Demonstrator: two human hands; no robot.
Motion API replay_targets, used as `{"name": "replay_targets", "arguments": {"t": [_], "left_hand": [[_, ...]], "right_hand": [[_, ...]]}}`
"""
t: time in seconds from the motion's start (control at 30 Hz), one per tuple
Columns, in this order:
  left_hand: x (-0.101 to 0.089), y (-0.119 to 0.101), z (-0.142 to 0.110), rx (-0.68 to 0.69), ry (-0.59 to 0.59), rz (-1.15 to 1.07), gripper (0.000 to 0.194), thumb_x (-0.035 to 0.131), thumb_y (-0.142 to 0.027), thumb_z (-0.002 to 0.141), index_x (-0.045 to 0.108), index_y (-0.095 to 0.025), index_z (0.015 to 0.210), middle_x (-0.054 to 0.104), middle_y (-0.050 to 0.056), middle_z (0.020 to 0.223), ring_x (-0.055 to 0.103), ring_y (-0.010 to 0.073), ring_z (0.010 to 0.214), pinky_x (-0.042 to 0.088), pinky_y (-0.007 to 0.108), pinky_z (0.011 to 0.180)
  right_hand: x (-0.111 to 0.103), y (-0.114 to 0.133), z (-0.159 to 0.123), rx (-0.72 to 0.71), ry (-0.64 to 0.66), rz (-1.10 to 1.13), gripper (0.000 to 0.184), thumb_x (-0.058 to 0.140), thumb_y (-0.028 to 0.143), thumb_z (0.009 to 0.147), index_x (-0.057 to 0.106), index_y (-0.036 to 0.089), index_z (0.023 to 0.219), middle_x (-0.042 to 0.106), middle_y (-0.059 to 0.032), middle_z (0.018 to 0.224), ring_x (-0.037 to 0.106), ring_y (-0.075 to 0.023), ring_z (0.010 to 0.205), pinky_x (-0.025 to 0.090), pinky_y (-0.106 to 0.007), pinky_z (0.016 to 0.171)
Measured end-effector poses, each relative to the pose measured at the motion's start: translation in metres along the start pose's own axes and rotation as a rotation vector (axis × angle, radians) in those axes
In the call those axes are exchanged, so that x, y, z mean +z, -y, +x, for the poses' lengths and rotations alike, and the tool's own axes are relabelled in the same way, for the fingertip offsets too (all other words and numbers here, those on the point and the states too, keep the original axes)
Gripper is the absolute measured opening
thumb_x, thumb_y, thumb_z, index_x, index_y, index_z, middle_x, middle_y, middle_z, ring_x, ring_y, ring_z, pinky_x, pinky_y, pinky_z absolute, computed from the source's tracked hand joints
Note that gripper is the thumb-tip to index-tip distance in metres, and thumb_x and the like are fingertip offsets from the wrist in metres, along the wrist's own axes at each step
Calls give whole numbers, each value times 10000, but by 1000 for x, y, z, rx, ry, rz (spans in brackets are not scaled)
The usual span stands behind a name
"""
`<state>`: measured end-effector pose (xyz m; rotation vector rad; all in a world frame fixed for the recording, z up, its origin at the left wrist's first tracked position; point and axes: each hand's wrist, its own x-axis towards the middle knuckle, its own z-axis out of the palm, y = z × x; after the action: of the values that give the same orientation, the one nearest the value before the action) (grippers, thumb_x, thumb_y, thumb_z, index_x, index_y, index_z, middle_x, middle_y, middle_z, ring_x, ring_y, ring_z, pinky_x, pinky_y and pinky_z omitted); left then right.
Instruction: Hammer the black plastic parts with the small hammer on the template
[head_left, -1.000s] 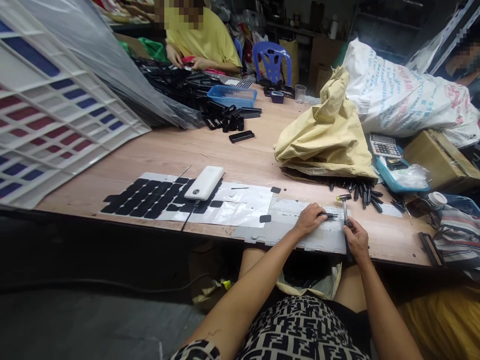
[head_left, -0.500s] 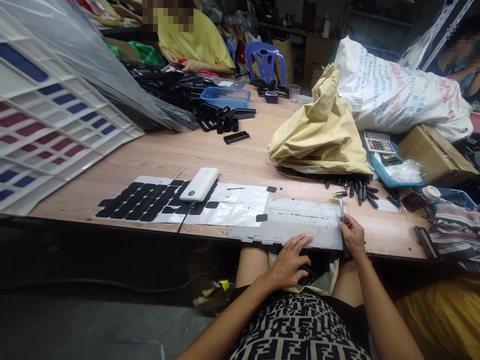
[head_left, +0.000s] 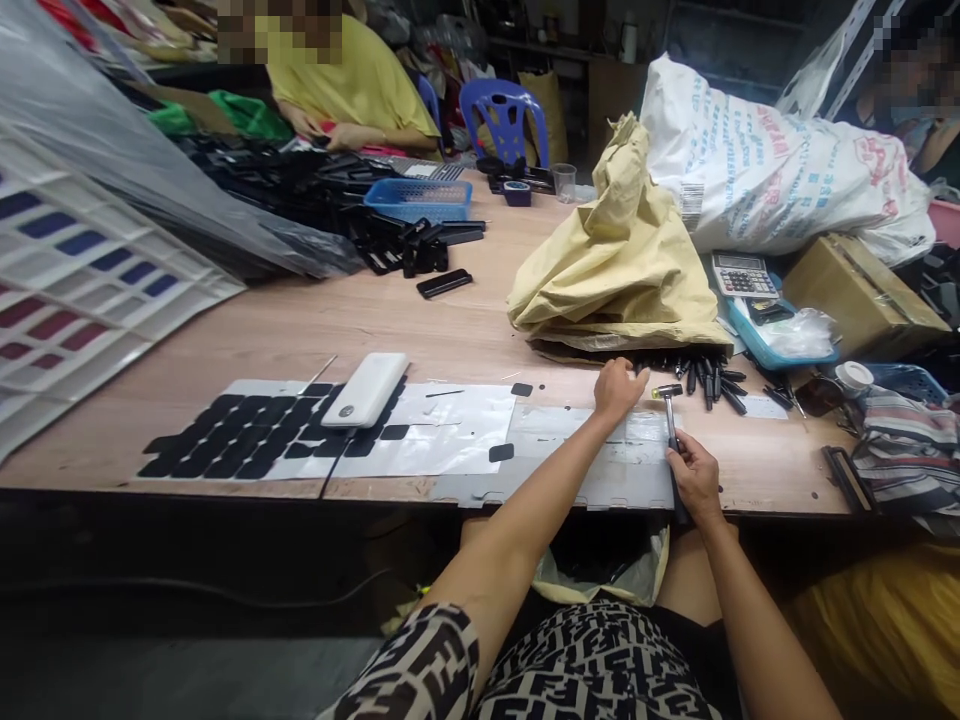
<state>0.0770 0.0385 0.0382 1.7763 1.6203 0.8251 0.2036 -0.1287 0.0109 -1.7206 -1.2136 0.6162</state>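
Observation:
My right hand is wrapped round the dark handle of a small hammer, which stands head up at the right end of a grey metal plate. My left hand reaches over the table to the mouth of a yellow sack, beside several black pen-like pieces. Its thumb stands apart from the fingers and nothing shows in it; whether the fingertips touch a piece I cannot tell.
On the left lie a white sheet with black patches and a white power bank with a cable. A blue basket, a calculator and a large white sack stand farther back. A person in yellow works opposite.
My left hand held a dark piece over the plate, dropped to my lap over the open bag without it, then moved out to the sack's mouth. My right hand keeps the hammer. The view shifted.

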Motion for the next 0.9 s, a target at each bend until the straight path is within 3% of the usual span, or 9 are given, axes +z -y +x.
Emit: {"name": "replay_targets", "arguments": {"t": [0.1,0.17,0.3,0.37,0.47,0.63,0.9], "left_hand": [[20,-9,23,-85,17,98,303,653,-473,831,661,-181,910,657,116,1059,622,266,1005,474,352,821],[24,-7,27,-114,52,141,232,663,-424,823,663,-198,875,652,106,1096,621,260,1011,470,344,814],[3,12,12,-101,105,135,125,665,-345,812,668,-235,870,682,48,1019,627,218,945,453,303,762],[-15,27,-6,-49,145,89,128,671,-339,809,671,-236,884,700,24,920,628,199,867,436,284,710],[-36,49,-38,135,238,2,161,699,-345,797,681,-219,897,700,10,850,609,181,805,423,275,682],[-36,70,-71,412,246,46,169,680,-298,828,714,-229,978,671,32,925,567,209,929,436,350,863],[-27,75,-64,373,263,-9,206,695,-297,824,734,-245,1020,655,22,938,568,198,944,437,351,893]], "right_hand": [[1,-2,0,-3,-10,18,467,612,367,800,704,137,1196,657,-29,821,534,-136,650,481,-263,659],[1,-3,0,-3,-15,18,464,613,360,799,706,134,1194,651,-27,813,530,-134,651,483,-262,660],[0,-2,-1,-6,-11,13,452,610,349,800,709,135,1186,643,-24,808,527,-131,648,479,-257,656],[1,-1,-1,-8,-9,9,447,607,346,802,710,139,1184,639,-22,808,520,-128,643,472,-252,648],[1,3,-2,-4,-14,-3,441,605,349,801,715,142,1174,634,-16,789,506,-123,622,463,-245,632],[1,5,-2,-14,-3,-17,435,592,347,795,716,146,1160,637,-11,773,498,-120,602,454,-237,606],[-3,12,-16,-140,0,-131,415,599,311,801,700,143,1167,678,-61,913,573,-158,704,504,-279,685]]}}
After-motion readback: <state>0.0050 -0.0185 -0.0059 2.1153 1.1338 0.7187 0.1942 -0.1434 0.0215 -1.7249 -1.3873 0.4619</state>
